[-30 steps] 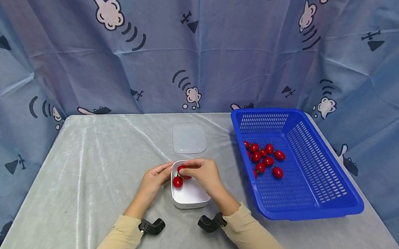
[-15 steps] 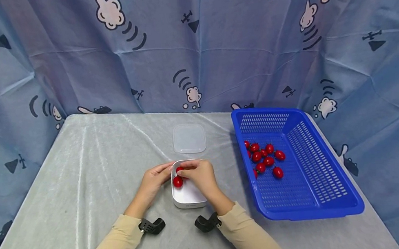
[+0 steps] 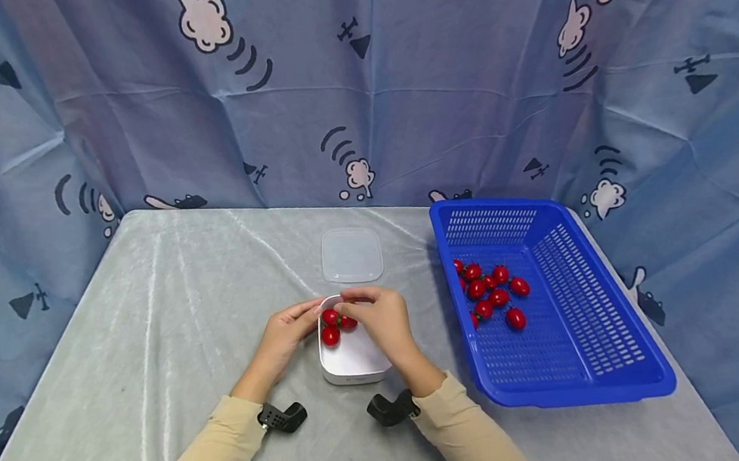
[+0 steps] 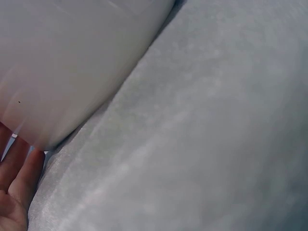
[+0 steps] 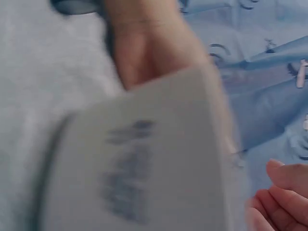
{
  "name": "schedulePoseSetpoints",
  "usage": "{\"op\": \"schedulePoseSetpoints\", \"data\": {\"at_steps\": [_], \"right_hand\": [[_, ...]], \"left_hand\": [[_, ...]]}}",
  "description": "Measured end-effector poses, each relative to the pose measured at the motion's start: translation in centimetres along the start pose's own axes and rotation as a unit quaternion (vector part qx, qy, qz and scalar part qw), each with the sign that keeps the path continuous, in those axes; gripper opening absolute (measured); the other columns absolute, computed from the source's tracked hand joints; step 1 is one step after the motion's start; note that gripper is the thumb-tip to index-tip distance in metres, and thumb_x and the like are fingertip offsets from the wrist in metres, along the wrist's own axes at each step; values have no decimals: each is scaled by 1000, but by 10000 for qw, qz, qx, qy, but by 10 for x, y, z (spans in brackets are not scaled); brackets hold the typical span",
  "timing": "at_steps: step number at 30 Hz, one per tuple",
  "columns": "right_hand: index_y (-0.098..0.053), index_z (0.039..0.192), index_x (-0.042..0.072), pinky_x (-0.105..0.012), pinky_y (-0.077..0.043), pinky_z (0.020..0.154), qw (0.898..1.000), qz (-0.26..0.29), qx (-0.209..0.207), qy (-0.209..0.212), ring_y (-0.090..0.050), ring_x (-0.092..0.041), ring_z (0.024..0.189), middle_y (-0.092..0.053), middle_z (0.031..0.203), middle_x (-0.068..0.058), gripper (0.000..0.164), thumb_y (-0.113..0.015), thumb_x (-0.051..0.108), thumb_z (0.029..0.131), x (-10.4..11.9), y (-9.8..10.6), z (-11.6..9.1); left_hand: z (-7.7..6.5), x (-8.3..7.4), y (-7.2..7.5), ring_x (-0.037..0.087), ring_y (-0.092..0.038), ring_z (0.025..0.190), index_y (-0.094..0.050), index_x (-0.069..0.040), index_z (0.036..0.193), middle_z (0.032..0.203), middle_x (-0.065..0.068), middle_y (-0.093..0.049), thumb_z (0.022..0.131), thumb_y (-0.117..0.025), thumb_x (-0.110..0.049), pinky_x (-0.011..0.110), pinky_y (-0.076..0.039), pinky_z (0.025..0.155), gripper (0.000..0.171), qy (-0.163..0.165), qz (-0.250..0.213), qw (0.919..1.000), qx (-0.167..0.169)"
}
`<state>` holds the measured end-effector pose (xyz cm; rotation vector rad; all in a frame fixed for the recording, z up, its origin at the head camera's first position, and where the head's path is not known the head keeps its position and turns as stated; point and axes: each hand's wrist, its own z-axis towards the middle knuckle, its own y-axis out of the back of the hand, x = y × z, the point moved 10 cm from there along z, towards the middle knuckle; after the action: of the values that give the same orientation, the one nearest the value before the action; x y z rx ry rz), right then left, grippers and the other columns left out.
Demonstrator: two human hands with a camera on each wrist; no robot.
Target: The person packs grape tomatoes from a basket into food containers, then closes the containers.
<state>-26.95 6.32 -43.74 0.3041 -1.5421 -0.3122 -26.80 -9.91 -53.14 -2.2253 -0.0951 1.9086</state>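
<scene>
A white food container [image 3: 356, 363] stands on the table with cherry tomatoes [image 3: 330, 335] gathered in its far left corner. My left hand [image 3: 287, 329] rests against that corner from outside; its fairly straight fingers [image 4: 25, 173] touch the wall in the left wrist view. My right hand [image 3: 383, 322] reaches over the container's right side, its fingertips beside the tomatoes. In the right wrist view the thumb [image 5: 291, 175] and fingers stand apart, with nothing seen between them. A patch of red shows by the right fingertips in the head view, partly hidden by the hand.
Behind the container lies a clear lid [image 3: 352, 255]. On the right, a blue plastic basket [image 3: 578, 381] holds several cherry tomatoes [image 3: 498, 297]. A pale cloth covers the table [image 3: 211, 279], and a blue patterned curtain [image 3: 295, 56] hangs around its far edge.
My right hand moved left over the tomatoes, then drew back to the right, uncovering more of them. My left hand and the container stayed in place.
</scene>
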Motion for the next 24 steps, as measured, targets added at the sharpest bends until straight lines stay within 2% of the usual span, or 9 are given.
{"op": "schedulePoseSetpoints", "data": {"at_steps": [3, 7, 11, 16, 21, 24], "right_hand": [[-79, 99, 2, -36, -61, 85, 9998, 150, -129, 51, -71, -27, 102, -77, 99, -14, 22, -82, 13, 80, 13, 17, 0], [-79, 101, 3, -37, -60, 89, 9988, 358, -328, -50, -69, -25, 105, -77, 103, -14, 23, -82, 14, 81, 25, 41, 1], [-79, 103, 5, -29, -60, 88, 9974, 527, -466, -183, -70, -19, 103, -77, 105, -12, 26, -83, 15, 80, 35, 62, 1], [-77, 107, 4, -18, -57, 84, 9964, 695, -435, -192, -71, -9, 93, -76, 107, -11, 28, -82, 15, 82, 49, 86, -2], [-76, 110, 4, -17, -57, 84, 9965, 582, -598, -32, -71, -3, 87, -76, 107, -8, 30, -81, 17, 84, 58, 117, -2], [-76, 110, 6, -16, -57, 84, 9963, 396, -761, -26, -70, -4, 91, -77, 103, -1, 33, -82, 23, 83, 55, 137, 1]], "left_hand": [[0, 0, 1, -4, -66, 100, -59, 8, 132, 122, 4, -71, 99, -61, -17, 18, -54, 93, 41, 23, 72, 10000, -45], [0, 0, 1, -4, -66, 99, -59, 8, 131, 127, 14, -68, 99, -60, -15, 18, -54, 93, 40, 50, 97, 9999, -106], [-1, 0, 1, -4, -65, 98, -59, 8, 132, 124, 9, -70, 99, -61, -15, 18, -54, 93, 40, 74, 94, 9999, -105], [-1, 0, 0, -4, -65, 99, -59, 7, 132, 123, 6, -71, 99, -61, -16, 18, -54, 93, 40, 89, 115, 9999, -94], [-1, 1, 1, -4, -65, 99, -59, 7, 132, 123, 7, -70, 99, -61, -16, 18, -54, 93, 40, 85, 117, 9998, -98], [-1, 1, 0, -4, -65, 99, -59, 7, 131, 124, 9, -70, 99, -61, -16, 18, -54, 93, 40, 79, 136, 9998, -93]]}}
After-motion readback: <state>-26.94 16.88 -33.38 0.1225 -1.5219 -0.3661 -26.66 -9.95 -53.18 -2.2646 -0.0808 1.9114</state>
